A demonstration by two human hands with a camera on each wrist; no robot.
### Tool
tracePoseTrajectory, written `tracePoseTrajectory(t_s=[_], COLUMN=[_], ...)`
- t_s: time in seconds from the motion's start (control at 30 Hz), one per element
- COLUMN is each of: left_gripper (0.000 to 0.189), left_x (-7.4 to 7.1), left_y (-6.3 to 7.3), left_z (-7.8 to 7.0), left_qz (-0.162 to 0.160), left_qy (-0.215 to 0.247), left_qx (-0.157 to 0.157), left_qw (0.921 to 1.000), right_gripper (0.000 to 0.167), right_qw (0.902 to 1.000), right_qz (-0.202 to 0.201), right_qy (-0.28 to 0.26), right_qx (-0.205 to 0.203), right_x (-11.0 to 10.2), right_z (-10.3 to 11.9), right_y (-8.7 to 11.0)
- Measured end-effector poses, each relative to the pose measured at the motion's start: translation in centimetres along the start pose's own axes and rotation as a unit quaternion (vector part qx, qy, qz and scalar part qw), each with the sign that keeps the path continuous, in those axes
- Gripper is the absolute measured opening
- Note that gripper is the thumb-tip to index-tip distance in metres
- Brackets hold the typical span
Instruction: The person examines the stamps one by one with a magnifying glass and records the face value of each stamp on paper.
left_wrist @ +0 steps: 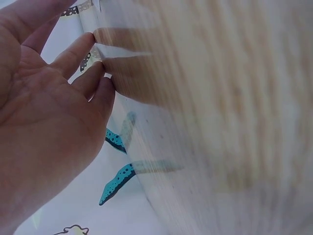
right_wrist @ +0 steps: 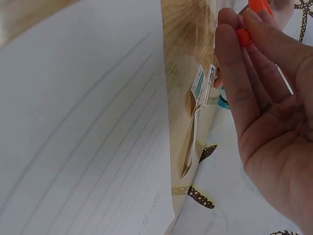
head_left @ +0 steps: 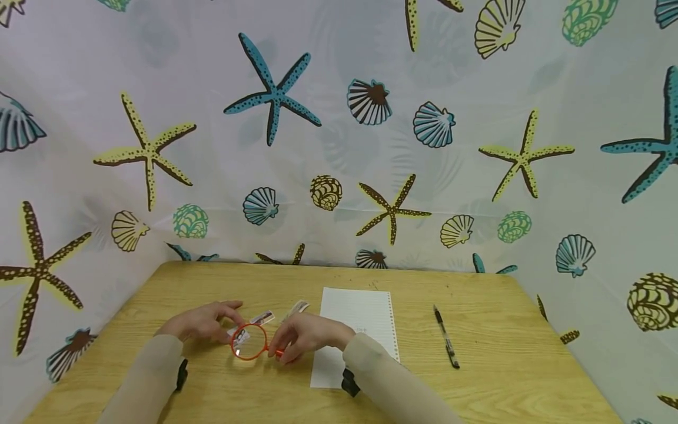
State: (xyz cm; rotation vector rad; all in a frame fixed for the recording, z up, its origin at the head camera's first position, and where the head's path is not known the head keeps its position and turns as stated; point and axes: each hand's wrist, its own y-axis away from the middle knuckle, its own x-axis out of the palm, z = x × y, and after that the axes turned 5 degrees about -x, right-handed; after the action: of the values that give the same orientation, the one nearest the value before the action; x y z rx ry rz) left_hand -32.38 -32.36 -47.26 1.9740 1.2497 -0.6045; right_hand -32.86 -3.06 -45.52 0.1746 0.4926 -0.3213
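My right hand (head_left: pixel 304 337) pinches the handle of an orange-rimmed magnifying glass (head_left: pixel 249 358) between thumb and fingers. In the right wrist view, the orange handle (right_wrist: pixel 243 37) shows between the fingertips. The lens lies over a small printed paper slip (head_left: pixel 240 337), which shows through it. Beside that slip, my left hand (head_left: pixel 203 322) rests with its fingertips down on the table, thumb and index finger right at the slip and the lens rim. Its other fingers look nearly straight in the left wrist view. Two more printed slips, a near one (head_left: pixel 262 318) and a farther one (head_left: pixel 298 308), lie just beyond the lens.
A lined sheet of paper (head_left: pixel 357 306) with a little handwriting lies partly under the right forearm. To its right is a black pen (head_left: pixel 446 337). The wooden table (head_left: pixel 508 353) is enclosed by a cloth (head_left: pixel 328 147) printed with starfish and shells.
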Motion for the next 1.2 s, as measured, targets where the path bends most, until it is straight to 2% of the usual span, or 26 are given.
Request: tracePoseTrajectory(t_s=[0.27, 0.77, 0.97, 1.2], left_gripper=[0.03, 0.031, 0.03, 0.021], left_x=[0.1, 0.0, 0.1, 0.1], left_y=[-0.1, 0.0, 0.1, 0.0], left_z=[0.2, 0.0, -0.2, 0.3], left_qz=[0.004, 0.005, 0.004, 0.017], left_qy=[0.008, 0.006, 0.003, 0.004], left_qx=[0.002, 0.001, 0.014, 0.037], left_qw=[1.0, 1.0, 0.9999, 0.9992], right_gripper=[0.022, 0.021, 0.02, 0.015], right_qw=[0.9999, 0.9998, 0.9998, 0.9993], right_qz=[0.006, -0.002, -0.009, -0.022], right_qy=[0.01, -0.02, -0.016, -0.02], right_qx=[0.008, 0.002, 0.001, 0.022], right_x=[0.0, 0.1, 0.1, -0.1], right_z=[0.2, 0.3, 0.1, -0.2], right_y=[0.0, 0.3, 0.7, 1.6])
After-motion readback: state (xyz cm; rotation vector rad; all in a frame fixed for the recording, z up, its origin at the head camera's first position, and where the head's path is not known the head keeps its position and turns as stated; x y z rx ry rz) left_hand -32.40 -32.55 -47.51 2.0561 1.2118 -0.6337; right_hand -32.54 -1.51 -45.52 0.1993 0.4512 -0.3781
